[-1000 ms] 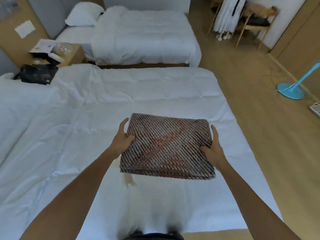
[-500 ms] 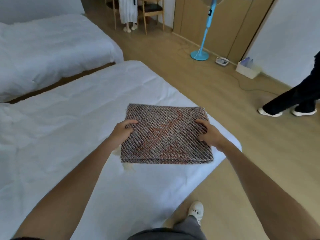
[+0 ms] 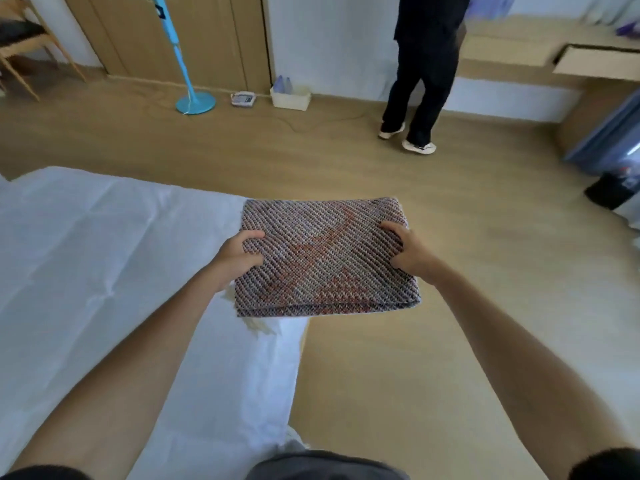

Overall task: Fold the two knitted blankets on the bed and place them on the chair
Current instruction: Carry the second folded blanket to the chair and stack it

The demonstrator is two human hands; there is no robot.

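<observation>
A folded knitted blanket (image 3: 322,258), brown and grey with a reddish pattern, is held flat in the air over the corner of the white bed (image 3: 86,271). My left hand (image 3: 239,259) grips its left edge, fingers curled onto the top. My right hand (image 3: 408,251) grips its right edge the same way. A wooden chair (image 3: 24,46) with a dark seat stands at the far left edge of the view. Only one blanket is in sight.
A person in dark clothes (image 3: 422,64) stands by the far wall. A blue floor fan (image 3: 187,71), a power strip (image 3: 243,98) and a white basket (image 3: 290,97) line the wall. A black bin (image 3: 609,195) sits at right. Wooden floor spreads between.
The view has swung right, away from the beds toward the floor and far wall. The blanket has come off the bed with both hands still gripping it.
</observation>
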